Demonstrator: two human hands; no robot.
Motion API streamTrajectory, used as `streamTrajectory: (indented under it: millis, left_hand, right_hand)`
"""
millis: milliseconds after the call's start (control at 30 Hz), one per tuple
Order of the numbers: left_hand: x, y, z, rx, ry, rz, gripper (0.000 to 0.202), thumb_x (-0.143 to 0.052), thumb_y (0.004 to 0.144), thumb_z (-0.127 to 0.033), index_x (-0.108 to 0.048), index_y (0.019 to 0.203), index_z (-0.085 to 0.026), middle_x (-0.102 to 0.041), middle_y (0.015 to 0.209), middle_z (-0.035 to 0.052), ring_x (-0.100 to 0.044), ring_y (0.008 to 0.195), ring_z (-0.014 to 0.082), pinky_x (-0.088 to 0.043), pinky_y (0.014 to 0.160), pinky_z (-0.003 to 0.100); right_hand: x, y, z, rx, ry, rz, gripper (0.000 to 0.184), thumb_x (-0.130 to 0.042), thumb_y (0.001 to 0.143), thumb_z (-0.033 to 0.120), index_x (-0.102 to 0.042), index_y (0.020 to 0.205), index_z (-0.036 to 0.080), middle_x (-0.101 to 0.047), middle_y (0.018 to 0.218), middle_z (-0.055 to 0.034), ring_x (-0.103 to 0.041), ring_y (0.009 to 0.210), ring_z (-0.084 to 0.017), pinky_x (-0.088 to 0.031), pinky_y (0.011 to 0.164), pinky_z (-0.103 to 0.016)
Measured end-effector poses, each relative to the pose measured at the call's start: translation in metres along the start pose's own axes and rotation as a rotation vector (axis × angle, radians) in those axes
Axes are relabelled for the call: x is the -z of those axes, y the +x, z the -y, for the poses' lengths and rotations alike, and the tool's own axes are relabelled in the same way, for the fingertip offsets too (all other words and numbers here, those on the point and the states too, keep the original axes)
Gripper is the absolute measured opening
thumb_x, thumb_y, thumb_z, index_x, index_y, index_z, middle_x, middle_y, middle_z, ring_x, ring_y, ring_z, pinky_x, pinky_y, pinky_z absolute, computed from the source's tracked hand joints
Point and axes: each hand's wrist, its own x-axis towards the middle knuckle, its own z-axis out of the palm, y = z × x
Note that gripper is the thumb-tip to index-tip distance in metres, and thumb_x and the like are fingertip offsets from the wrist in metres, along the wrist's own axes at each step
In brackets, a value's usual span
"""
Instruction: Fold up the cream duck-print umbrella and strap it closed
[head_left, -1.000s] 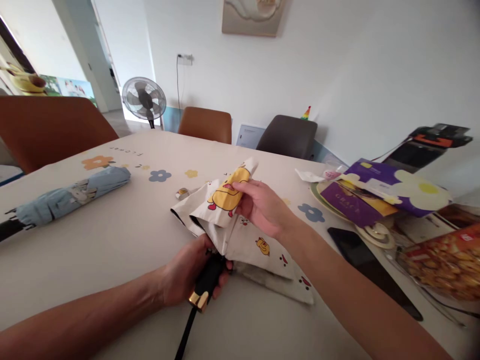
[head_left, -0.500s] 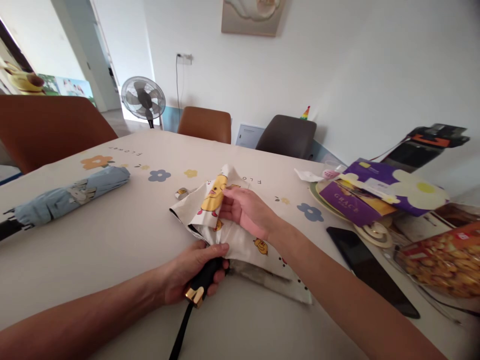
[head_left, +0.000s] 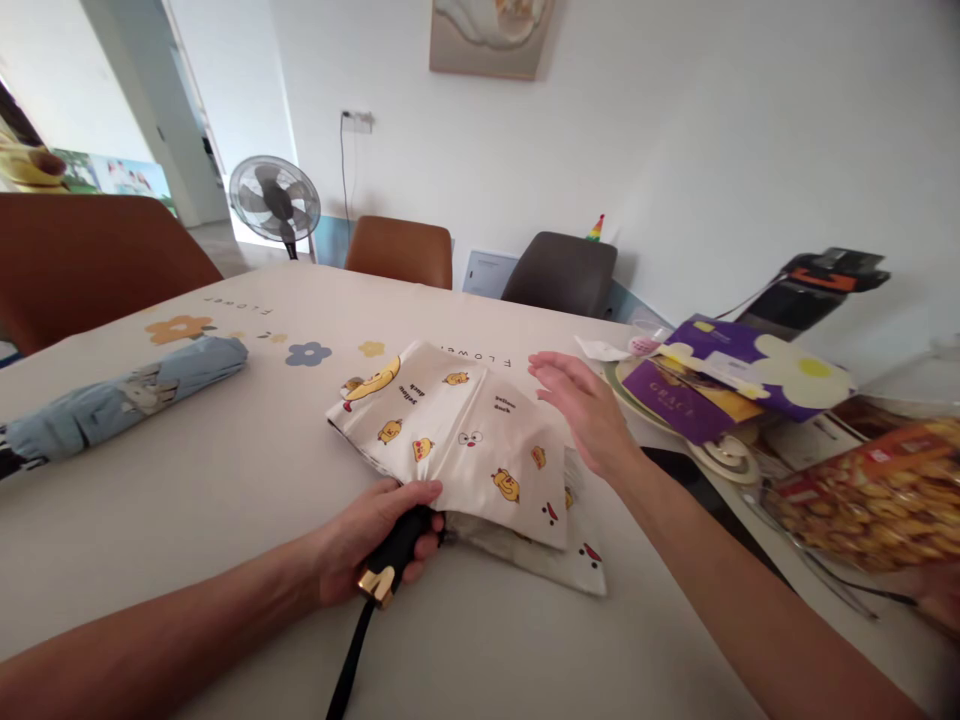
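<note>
A cream folding umbrella (head_left: 465, 440) printed with yellow ducks lies flat on the table in front of me. My left hand (head_left: 367, 535) is closed around its black handle (head_left: 390, 555), which has a gold end and a black strap hanging toward me. My right hand (head_left: 589, 410) hovers open, fingers stretched flat, just above the umbrella's right edge, holding nothing. The fabric panels are spread out flat.
A folded blue umbrella (head_left: 112, 400) lies at the left. At the right are purple boxes (head_left: 720, 380) on a plate, a black phone (head_left: 675, 465) and a snack bag (head_left: 877, 490). Chairs (head_left: 559, 272) and a fan (head_left: 274, 200) stand beyond the table (head_left: 187, 480).
My right hand let go of the duck-printed fabric flap, which now lies spread flat, and moved right with its fingers stretched out. The left hand stays on the handle.
</note>
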Motion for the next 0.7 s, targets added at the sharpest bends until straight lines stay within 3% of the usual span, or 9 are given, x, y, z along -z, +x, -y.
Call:
streamTrajectory:
  millis: [133,300,467,600,700]
  left_hand:
    - [-0.001,-0.003,-0.001,-0.002,-0.008,0.001,0.035,-0.057,0.074,-0.048,-0.051,0.066,-0.014,-0.049,0.049,-0.0011,-0.043,0.038,0.0071,-0.032,0.037,0.017]
    - [-0.003,-0.005,-0.003,0.030,-0.042,0.006,0.036,-0.053,0.076,-0.049,-0.051,0.066,-0.014,-0.048,0.048,-0.0012,-0.043,0.037,0.0069,-0.031,0.036,0.017]
    - [0.001,-0.001,-0.003,0.064,-0.148,0.058,0.038,-0.051,0.076,-0.051,-0.051,0.065,-0.014,-0.046,0.047,-0.0024,-0.040,0.035,0.0057,-0.030,0.036,0.016]
    - [0.005,0.002,-0.001,0.061,-0.224,0.091,0.038,-0.050,0.076,-0.050,-0.051,0.064,-0.014,-0.044,0.046,-0.0027,-0.037,0.035,0.0052,-0.032,0.036,0.016]
    - [0.004,0.001,-0.002,0.055,-0.245,0.087,0.037,-0.050,0.076,-0.049,-0.051,0.063,-0.014,-0.044,0.047,-0.0020,-0.037,0.036,0.0052,-0.032,0.036,0.016]
  right_hand:
    - [0.016,-0.010,-0.019,0.045,-0.424,-0.022,0.037,-0.051,0.082,0.044,-0.056,0.113,0.025,-0.053,0.127,-0.0051,-0.048,0.117,-0.026,-0.036,0.098,-0.044]
    - [0.027,-0.019,-0.031,-0.045,-0.607,0.044,0.036,-0.043,0.085,0.045,-0.059,0.104,0.020,-0.060,0.116,-0.0085,-0.055,0.106,-0.025,-0.040,0.091,-0.041]
    - [0.025,-0.027,-0.029,-0.165,-0.532,0.012,0.030,-0.045,0.082,0.044,-0.061,0.088,0.019,-0.065,0.086,-0.0070,-0.061,0.073,-0.021,-0.048,0.063,-0.033]
    - [0.027,-0.027,-0.022,-0.251,-0.340,-0.114,0.031,-0.059,0.074,0.048,-0.057,0.083,0.019,-0.062,0.080,-0.0087,-0.059,0.060,-0.019,-0.042,0.039,-0.026]
    - [0.028,-0.029,-0.019,-0.420,-0.215,0.030,0.036,-0.057,0.075,0.053,-0.057,0.078,0.017,-0.063,0.077,-0.0116,-0.057,0.048,-0.017,-0.039,0.032,-0.025]
